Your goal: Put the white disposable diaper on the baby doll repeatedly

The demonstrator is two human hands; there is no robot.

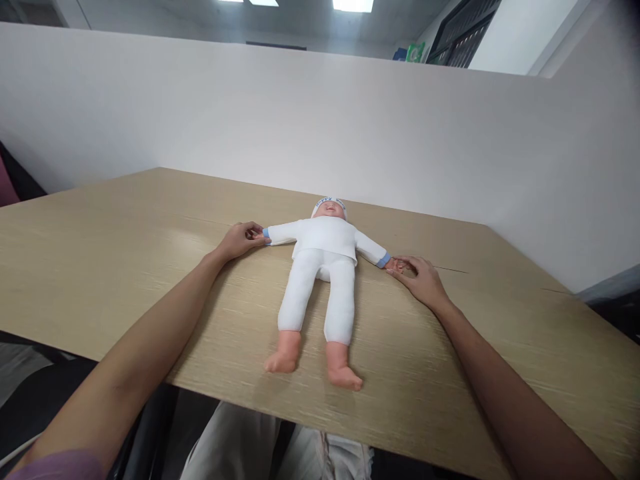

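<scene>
A baby doll (323, 267) in a white suit with blue cuffs and a white cap lies on its back on the wooden table (125, 253), arms spread out, bare feet toward me. My left hand (243, 239) is closed around the doll's hand at the left. My right hand (423, 277) pinches the doll's other hand at the right, fingers curled over it. Both of my forearms stretch across the table on either side of the doll's legs.
A white partition wall (300, 120) stands right behind the table's far edge. The table's near edge runs just below the doll's feet, with my lap in light trousers (250, 447) beneath it. A seam in the tabletop shows at the right.
</scene>
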